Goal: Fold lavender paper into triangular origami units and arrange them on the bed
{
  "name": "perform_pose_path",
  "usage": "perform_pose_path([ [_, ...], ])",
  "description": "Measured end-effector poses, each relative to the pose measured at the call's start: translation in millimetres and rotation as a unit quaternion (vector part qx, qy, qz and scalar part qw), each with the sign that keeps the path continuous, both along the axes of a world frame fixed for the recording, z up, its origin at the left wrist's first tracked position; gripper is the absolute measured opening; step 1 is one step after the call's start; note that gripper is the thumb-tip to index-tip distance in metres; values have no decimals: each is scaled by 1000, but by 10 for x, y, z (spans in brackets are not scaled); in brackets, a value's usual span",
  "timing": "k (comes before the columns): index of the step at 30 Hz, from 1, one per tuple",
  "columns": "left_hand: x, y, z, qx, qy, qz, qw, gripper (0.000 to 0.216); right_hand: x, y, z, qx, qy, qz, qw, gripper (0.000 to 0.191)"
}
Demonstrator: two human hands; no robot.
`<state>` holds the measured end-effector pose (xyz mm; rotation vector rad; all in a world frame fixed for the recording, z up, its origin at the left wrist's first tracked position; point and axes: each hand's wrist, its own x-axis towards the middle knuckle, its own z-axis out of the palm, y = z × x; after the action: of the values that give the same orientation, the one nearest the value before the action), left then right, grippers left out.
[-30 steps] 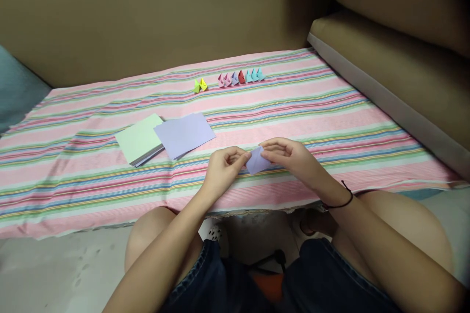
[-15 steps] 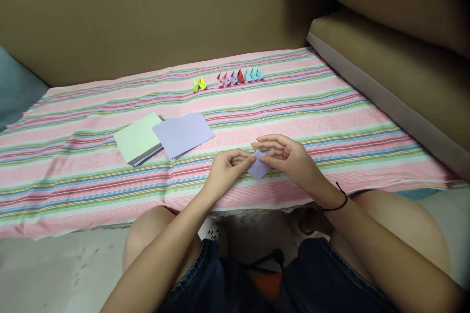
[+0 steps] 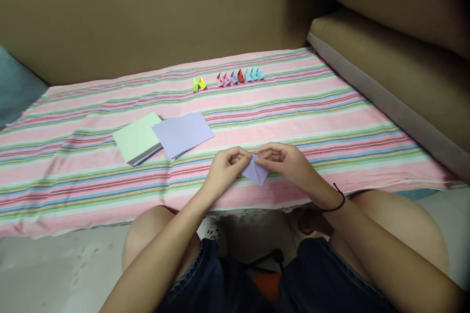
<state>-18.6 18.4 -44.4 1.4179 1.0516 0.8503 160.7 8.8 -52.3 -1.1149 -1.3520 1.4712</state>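
Observation:
A small lilac folded paper (image 3: 254,171) hangs point-down between my two hands, just above the near edge of the striped cloth (image 3: 330,122). My left hand (image 3: 223,170) pinches its upper left corner with fingers curled. My right hand (image 3: 288,164) pinches its upper right side, thumb and forefinger pressed together. A black cord circles my right wrist.
Two stacks of paper lie left of my hands, a pale green stack (image 3: 137,138) and a lilac stack (image 3: 182,133). A row of small folded pieces (image 3: 238,77) and two yellow-green ones (image 3: 199,84) stand at the far side. Brown cushions (image 3: 389,63) rise behind and to the right.
The lilac paper has turned from a tilted flat piece into a downward-pointing triangle. Both hands have drawn closer together over it and shifted slightly toward me.

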Motion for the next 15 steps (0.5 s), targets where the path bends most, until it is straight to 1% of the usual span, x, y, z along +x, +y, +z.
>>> perform_pose_path([
  [2,-3,6,11,7,-4,11,1000,22,-1,2,12,-20,11,-20,1000,34],
  [4,-8,17,15,15,-12,34,999,21,-10,-1,25,-49,23,-21,998,33],
  [7,-12,35,9,27,-27,76,996,20,-38,-15,27,-92,47,23,994,31],
  [9,-10,41,8,22,-39,86,995,21,-63,-28,11,-104,55,42,992,31],
  [12,-6,44,16,-12,-56,75,996,23,-95,-41,-28,-105,36,33,993,29],
  [15,-17,61,19,-72,-72,51,993,28,-107,-35,-66,-95,14,35,995,28],
])
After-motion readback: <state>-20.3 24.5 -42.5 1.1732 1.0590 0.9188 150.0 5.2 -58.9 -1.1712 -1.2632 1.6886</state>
